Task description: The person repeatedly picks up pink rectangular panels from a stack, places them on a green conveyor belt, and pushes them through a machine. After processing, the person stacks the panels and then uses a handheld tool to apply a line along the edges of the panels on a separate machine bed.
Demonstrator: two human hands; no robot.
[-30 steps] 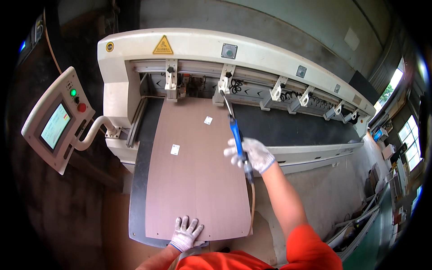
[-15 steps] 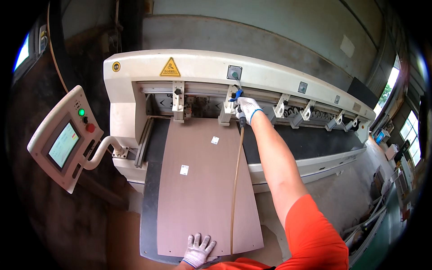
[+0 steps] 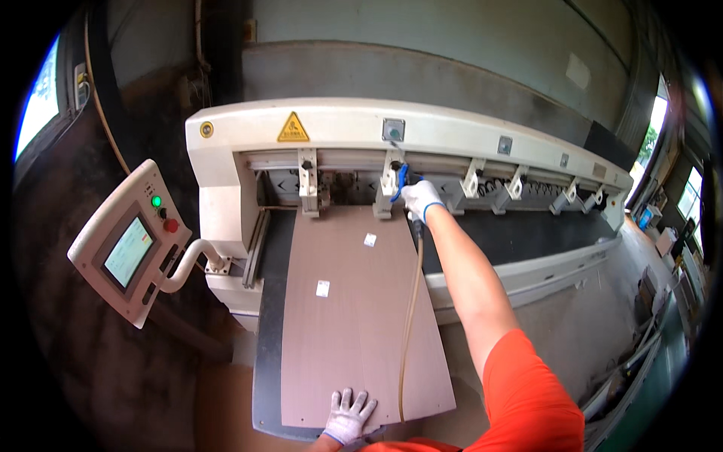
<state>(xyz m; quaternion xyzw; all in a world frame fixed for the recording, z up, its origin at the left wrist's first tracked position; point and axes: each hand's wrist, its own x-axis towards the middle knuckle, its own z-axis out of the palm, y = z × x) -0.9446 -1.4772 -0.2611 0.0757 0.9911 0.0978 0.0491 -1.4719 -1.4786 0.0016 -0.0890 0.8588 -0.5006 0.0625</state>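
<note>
My right hand (image 3: 420,197), in a white glove with a blue cuff, is closed on a blue air blow gun (image 3: 400,183). The gun is beside a white clamp block (image 3: 385,197) under the beam of a long white machine (image 3: 346,120). From its handle a thin tan hose (image 3: 410,324) runs down over a brownish panel (image 3: 361,339). My gloved left hand (image 3: 349,416) lies flat with spread fingers on the panel's near edge. Two small white labels (image 3: 323,288) are on the panel, whose far end reaches under the clamps.
A control box (image 3: 132,245) with a lit screen, green light and red button stands at left on a bent white arm (image 3: 188,264). The dark machine bed (image 3: 520,237) extends right. Stacked lengths of material (image 3: 640,361) lie at far right.
The whole view has shifted, so the machine and panel appear slightly lower and farther right. The blow gun has changed its tilt in my right hand. My left hand stays on the panel.
</note>
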